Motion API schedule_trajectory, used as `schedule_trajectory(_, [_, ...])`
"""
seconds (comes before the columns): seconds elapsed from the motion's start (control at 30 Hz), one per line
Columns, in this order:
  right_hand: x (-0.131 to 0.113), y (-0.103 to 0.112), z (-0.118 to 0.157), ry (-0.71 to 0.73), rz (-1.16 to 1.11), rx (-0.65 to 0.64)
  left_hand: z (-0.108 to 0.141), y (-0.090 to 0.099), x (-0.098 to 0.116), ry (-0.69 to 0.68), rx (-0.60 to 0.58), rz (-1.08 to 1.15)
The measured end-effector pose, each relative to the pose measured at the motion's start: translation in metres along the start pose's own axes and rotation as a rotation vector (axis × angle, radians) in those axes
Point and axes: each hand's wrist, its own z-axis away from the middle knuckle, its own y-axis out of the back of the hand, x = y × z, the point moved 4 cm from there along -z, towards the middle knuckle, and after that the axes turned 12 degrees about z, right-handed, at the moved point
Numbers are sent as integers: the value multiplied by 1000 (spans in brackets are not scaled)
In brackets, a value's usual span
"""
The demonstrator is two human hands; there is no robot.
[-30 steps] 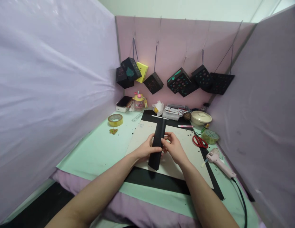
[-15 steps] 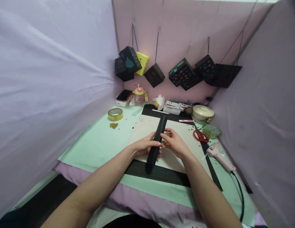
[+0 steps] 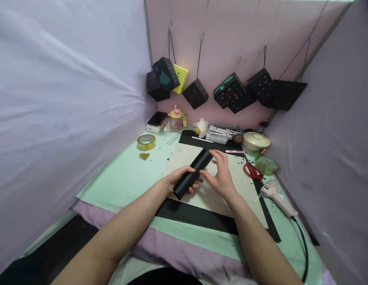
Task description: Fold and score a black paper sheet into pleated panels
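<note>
A black tube [image 3: 198,163], apparently rolled paper, is held slantwise above the white sheet [image 3: 169,172], its far end tipped to the right. My left hand [image 3: 184,180] is closed around its lower half, thumb on top and fingers curled underneath. At the tube's right side my right hand [image 3: 221,174] is open, thumb and fingers spread. The right fingertips touch or nearly touch the tube's far end, and the thumb tip lies by its middle. Black paper [image 3: 198,219] shows beneath the white sheet.
On the right lie a glue gun [image 3: 277,199] with its cord and red-handled scissors [image 3: 253,171]. A tape roll [image 3: 146,142] and a leaf [image 3: 144,156] lie left. Along the back stand a drinking cup [image 3: 175,120], pens [image 3: 224,131] and a lidded bowl [image 3: 256,141]. Decorated black boxes [image 3: 195,94] hang above.
The tube has turned, its near end swinging left and its far end right. My right hand has loosened from the tube's middle, its fingers spreading up to the far end.
</note>
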Motion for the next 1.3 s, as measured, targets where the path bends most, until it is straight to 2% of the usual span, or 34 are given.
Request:
schedule_trajectory(0.07, [-7,4,0,228,196,-63,1,0,-1,47,-10,15])
schedule_trajectory(0.13, [-10,4,2,358,306,-153,1,1,-4,104,-15,-14])
schedule_trajectory(0.23, [-11,0,6,432,403,-270,0,6,-10,168,26,-85])
schedule_trajectory(0.37, [-11,-9,10,411,497,-332,0,9,-9,167,72,-141])
schedule_trajectory(0.47, [-3,-8,6,298,543,-230,5,1,2,42,-5,-153])
schedule_trajectory(0.53, [7,-2,1,138,523,-95,9,-4,11,-71,-57,-191])
schedule_trajectory(0.6, [16,6,-2,-65,447,35,7,-6,18,-220,-59,-283])
schedule_trajectory(0.67, [20,9,-2,-231,306,93,3,-6,23,-461,0,-438])
schedule_trajectory(0.73, [16,2,1,-323,117,72,2,-10,25,-774,90,-632])
schedule_trajectory(0.77, [11,-5,4,-344,19,41,2,-14,24,-880,114,-702])
schedule_trajectory(0.83, [-1,-21,11,-330,-140,-22,4,-24,18,-966,145,-773])
schedule_trajectory(0.93, [-16,-41,19,-196,-247,-77,14,-37,12,-918,197,-853])
schedule_trajectory(1.0, [-19,-48,21,-115,-197,-90,21,-40,12,-906,238,-902])
schedule_trajectory(1.17, [-14,-44,21,-55,176,-126,23,-30,15,-981,361,-957])
schedule_trajectory(1.3, [-19,-34,22,-17,174,-35,20,-24,15,-1062,398,-913])
